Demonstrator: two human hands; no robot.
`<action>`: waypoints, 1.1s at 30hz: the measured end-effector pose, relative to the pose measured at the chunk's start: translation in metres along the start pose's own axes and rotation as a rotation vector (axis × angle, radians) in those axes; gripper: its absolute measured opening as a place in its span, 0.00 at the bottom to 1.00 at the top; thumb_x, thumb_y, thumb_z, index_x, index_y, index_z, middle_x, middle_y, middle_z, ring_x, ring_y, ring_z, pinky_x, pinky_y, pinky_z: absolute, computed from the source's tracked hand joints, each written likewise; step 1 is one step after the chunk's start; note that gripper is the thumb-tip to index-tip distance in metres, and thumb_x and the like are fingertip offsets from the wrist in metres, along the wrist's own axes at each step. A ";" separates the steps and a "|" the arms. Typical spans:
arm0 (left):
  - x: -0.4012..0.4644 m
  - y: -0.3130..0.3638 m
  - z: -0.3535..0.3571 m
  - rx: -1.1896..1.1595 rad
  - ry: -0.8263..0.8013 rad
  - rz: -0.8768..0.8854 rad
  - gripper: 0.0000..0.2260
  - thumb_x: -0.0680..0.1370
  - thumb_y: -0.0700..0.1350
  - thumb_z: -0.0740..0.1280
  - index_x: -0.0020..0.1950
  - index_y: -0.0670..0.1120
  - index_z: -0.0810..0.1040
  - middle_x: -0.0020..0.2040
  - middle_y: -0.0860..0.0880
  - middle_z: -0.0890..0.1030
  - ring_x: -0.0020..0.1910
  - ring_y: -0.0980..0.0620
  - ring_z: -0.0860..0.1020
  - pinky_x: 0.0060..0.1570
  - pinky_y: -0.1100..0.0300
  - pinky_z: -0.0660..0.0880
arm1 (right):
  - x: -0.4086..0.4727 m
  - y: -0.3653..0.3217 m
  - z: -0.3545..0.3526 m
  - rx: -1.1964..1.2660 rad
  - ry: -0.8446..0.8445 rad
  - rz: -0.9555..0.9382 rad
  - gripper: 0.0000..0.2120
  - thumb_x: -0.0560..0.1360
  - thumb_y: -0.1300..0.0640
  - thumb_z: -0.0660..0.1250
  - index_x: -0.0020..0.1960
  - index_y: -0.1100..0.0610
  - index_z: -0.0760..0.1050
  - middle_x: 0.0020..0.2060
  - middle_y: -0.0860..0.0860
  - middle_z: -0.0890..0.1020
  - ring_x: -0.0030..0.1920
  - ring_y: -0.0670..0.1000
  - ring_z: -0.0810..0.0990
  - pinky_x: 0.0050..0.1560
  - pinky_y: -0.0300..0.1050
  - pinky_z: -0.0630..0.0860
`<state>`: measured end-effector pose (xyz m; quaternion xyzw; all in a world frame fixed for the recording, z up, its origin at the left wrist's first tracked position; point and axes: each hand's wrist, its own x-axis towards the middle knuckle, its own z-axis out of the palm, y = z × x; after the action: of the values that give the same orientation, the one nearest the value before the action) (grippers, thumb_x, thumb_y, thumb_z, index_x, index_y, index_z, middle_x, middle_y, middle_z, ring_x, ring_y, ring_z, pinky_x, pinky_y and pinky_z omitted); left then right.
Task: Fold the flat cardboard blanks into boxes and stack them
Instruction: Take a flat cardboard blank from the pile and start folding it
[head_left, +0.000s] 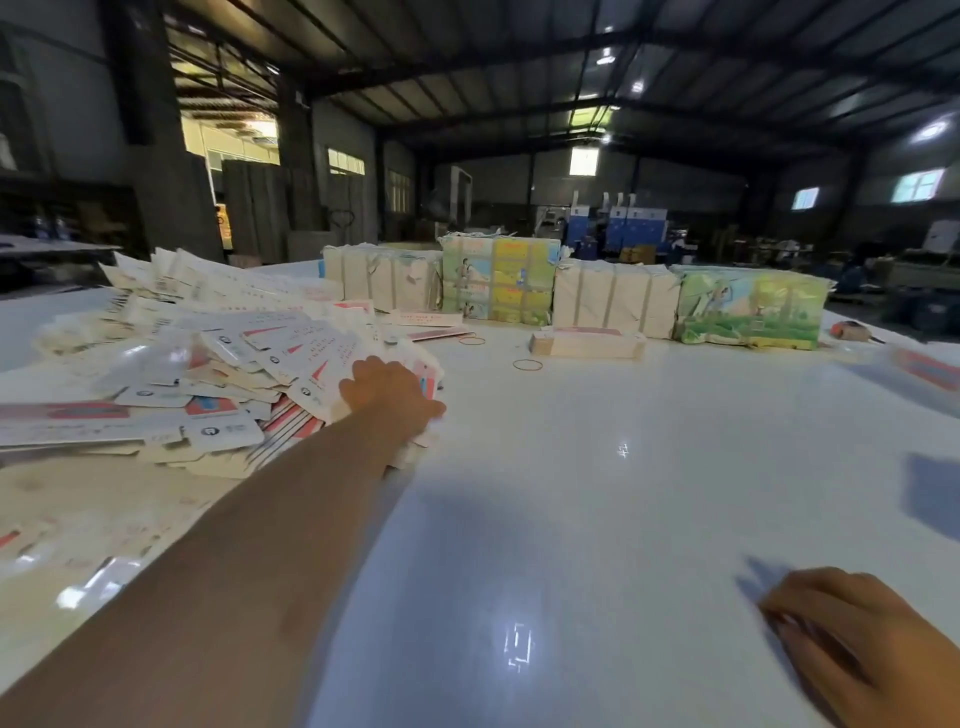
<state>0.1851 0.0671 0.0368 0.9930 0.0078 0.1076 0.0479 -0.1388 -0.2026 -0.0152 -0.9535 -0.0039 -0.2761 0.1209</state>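
The left hand (387, 389) reaches far out onto the near edge of a sprawling heap of flat cardboard blanks (208, 358) on the left of the white table (597, 493), fingers curled down into the blanks as if gripping some. The right hand (852, 634) rests on the table at lower right, fingers relaxed and holding nothing. Wrapped bundles (498, 280) line the far side.
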 end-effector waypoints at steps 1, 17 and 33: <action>0.007 -0.003 0.005 0.028 -0.024 -0.054 0.38 0.67 0.70 0.65 0.66 0.44 0.67 0.64 0.42 0.67 0.64 0.43 0.65 0.60 0.49 0.63 | 0.000 0.001 -0.001 0.004 -0.010 0.020 0.35 0.78 0.35 0.44 0.44 0.54 0.85 0.45 0.51 0.85 0.44 0.47 0.79 0.46 0.35 0.70; 0.001 0.034 -0.046 -0.663 0.017 0.082 0.08 0.78 0.38 0.60 0.57 0.42 0.69 0.53 0.42 0.76 0.45 0.44 0.75 0.37 0.56 0.71 | 0.002 -0.004 -0.003 -0.117 0.121 -0.051 0.13 0.72 0.52 0.62 0.38 0.54 0.83 0.38 0.50 0.82 0.41 0.49 0.77 0.40 0.40 0.70; -0.232 0.045 -0.037 -0.911 -0.530 0.508 0.11 0.78 0.36 0.59 0.44 0.46 0.80 0.39 0.47 0.84 0.31 0.54 0.81 0.26 0.67 0.75 | -0.002 0.011 -0.032 1.206 0.237 0.801 0.14 0.79 0.58 0.56 0.41 0.60 0.77 0.26 0.59 0.76 0.23 0.55 0.70 0.24 0.41 0.58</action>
<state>-0.0488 0.0202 0.0279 0.8362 -0.2896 -0.1439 0.4430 -0.1563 -0.2201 0.0072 -0.6132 0.2067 -0.2616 0.7161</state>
